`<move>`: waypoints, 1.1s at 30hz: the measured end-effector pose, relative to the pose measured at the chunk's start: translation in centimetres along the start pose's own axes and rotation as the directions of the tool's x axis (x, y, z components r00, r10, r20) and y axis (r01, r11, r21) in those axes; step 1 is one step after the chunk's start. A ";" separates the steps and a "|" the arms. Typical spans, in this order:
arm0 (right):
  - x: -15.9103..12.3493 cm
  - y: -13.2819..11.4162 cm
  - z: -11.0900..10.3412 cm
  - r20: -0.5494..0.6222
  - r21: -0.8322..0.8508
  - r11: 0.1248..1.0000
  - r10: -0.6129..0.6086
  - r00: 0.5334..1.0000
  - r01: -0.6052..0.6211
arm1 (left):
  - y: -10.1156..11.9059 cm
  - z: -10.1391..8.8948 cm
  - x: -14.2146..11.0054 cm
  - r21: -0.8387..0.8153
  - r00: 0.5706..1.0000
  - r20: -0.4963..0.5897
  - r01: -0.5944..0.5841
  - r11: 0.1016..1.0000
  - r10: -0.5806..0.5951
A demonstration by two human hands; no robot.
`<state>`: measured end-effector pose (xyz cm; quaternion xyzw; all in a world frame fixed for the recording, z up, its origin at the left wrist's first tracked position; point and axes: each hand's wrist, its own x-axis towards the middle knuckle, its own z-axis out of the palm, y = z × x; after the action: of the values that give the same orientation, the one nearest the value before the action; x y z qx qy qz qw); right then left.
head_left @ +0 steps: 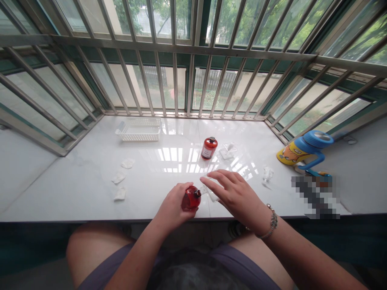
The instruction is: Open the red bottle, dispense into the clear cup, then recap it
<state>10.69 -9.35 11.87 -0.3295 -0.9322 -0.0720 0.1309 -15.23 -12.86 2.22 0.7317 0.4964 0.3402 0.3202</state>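
My left hand (175,203) is wrapped around a round red bottle (191,198) close to the counter's front edge. The bottle leans toward the right, and its dark narrow neck faces up and right. Just right of the neck, my right hand (231,192) bends over a clear, whitish plastic piece (213,195), seemingly held between thumb and fingers. Its exact kind is partly hidden by the hand. A second red bottle (209,148) with a white label and black top stands upright farther back. Beside it is a small clear stand (228,151) with a whitish item on it.
On the white counter (157,173) are a white perforated basket (139,132) at the back left and crumpled white tissues (119,194). At right lie another tissue (267,174) and a yellow-and-blue handled bottle (302,149), near a pixelated patch. Metal window bars (190,88) line the back.
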 end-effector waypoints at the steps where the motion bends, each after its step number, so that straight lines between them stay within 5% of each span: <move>1: 0.0 0.0 0.0 -0.001 -0.002 1.000 -0.002 1.000 0.002 | 0.0 0.0 0.0 -0.001 1.000 0.001 0.000 1.000 0.000; 33: 0.3 0.0 -0.6 -0.110 -0.070 0.995 -0.078 0.991 0.070 | 0.0 0.0 0.1 0.000 1.000 0.000 0.011 1.000 -0.011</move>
<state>10.61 -9.36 12.55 -0.2942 -0.9321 -0.1260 0.1696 -15.16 -12.77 2.26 0.7290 0.5004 0.3382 0.3221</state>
